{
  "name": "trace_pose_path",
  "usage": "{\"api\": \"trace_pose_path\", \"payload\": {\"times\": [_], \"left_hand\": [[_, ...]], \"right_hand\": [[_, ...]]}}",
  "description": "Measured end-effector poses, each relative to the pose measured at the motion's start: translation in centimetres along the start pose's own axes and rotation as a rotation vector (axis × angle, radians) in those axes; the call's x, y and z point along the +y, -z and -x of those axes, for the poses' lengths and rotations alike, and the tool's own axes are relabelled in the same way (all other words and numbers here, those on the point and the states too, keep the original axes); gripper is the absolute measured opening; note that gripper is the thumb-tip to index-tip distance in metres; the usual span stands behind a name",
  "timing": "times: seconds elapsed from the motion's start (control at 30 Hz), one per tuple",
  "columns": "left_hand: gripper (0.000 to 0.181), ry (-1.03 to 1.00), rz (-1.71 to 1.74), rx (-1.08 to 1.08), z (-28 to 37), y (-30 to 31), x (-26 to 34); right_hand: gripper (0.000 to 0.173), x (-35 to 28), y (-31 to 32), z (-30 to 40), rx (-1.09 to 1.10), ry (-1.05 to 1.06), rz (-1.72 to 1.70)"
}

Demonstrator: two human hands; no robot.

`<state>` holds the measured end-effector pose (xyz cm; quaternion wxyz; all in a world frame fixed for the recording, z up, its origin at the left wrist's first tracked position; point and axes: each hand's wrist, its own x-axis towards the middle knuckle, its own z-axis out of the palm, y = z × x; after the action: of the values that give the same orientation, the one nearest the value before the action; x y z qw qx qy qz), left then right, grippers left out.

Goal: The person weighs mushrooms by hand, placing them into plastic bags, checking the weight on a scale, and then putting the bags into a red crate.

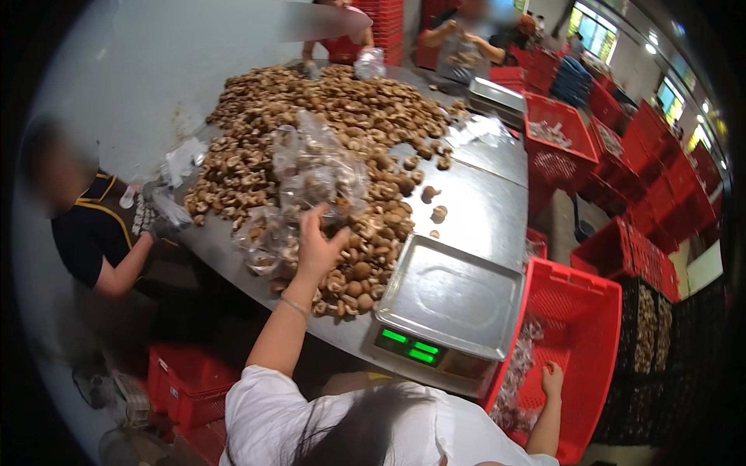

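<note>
My left hand (319,243) reaches over the heap of shiitake mushrooms (355,274), thumb and fingers apart, at the near edge of some clear plastic bags (317,169). Whether the fingertips touch the plastic I cannot tell. Mushrooms show through the bags, which lie on top of the heap. Down to the right, my right hand (551,377) hangs inside a red plastic crate (574,279), its fingers curled and partly turned away. Filled clear bags (516,378) lie along the crate's left side. Between my hands stands a digital scale with a bare metal pan (451,294) and lit green displays.
A metal table (484,209) carries the heap and some loose mushrooms. A second scale (497,99) stands at its far right corner. One gloved co-worker (96,221) is on the left; two more people work at the far end. Red crates (658,175) are stacked along the right.
</note>
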<state>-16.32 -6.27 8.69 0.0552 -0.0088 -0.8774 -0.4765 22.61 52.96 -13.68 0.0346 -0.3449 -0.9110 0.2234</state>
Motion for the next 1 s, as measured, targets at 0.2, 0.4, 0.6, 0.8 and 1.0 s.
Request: {"api": "trace_pose_path", "payload": {"times": [0.2, 0.4, 0.6, 0.8, 1.0], "left_hand": [[0.100, 0.088, -0.418, 0.179, -10.1, 1.5, -5.4], [0.023, 0.020, 0.391, 0.358, -16.4, 0.7, -4.6], [0.013, -0.280, 1.184, 0.380, -14.2, 3.1, 4.3], [0.014, -0.270, 1.676, -0.327, -9.7, 1.7, 8.8], [0.020, -0.052, 1.941, -0.997, -4.9, -3.3, 11.3]], "right_hand": [[0.038, -15.9, 1.5, -4.4, 0.219, 0.225, -0.322], [0.033, -29.0, 1.9, -0.2, 0.169, 0.437, -0.429], [0.025, -31.3, 3.7, 2.4, 0.124, 0.304, -0.510], [0.037, -36.4, -0.2, 3.4, -0.147, 0.312, -0.763], [0.088, -41.5, -3.5, 2.9, -0.323, 0.175, -1.155]]}}
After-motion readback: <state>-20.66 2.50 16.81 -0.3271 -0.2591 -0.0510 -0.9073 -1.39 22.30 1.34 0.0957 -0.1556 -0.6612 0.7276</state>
